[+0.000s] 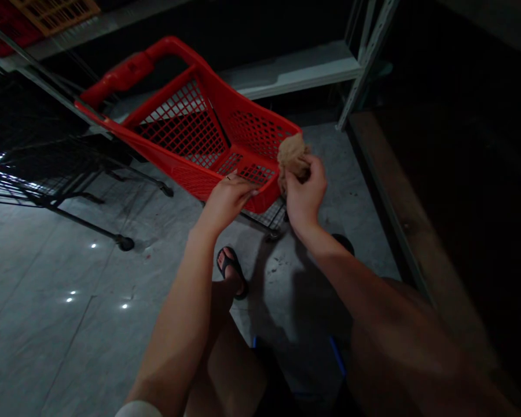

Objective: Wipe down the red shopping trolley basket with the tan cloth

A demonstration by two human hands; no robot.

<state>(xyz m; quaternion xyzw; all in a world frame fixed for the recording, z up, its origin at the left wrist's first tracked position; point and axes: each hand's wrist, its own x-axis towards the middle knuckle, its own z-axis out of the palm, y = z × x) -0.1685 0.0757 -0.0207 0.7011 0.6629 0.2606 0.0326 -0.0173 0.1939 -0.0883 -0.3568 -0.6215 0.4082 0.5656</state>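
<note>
A red plastic shopping cart (238, 124) with lattice sides stands in front of me, and no goods show in its basket. My left hand (228, 200) is closed over the cart's near rim, its fingers hooked across the edge and partly hidden. At the basket's right front corner, my right hand (306, 188) pinches a crumpled tan cloth (293, 152). The cloth is pressed against the red rim there, bunched above and beside my fingers.
Dark metal wire carts (56, 179) on wheels stand at the left. Behind the red cart runs a metal rack with a pale shelf (295, 72). A long wooden beam (399, 202) borders the right side. My sandalled foot (232, 269) is on the grey tiled floor (47, 301).
</note>
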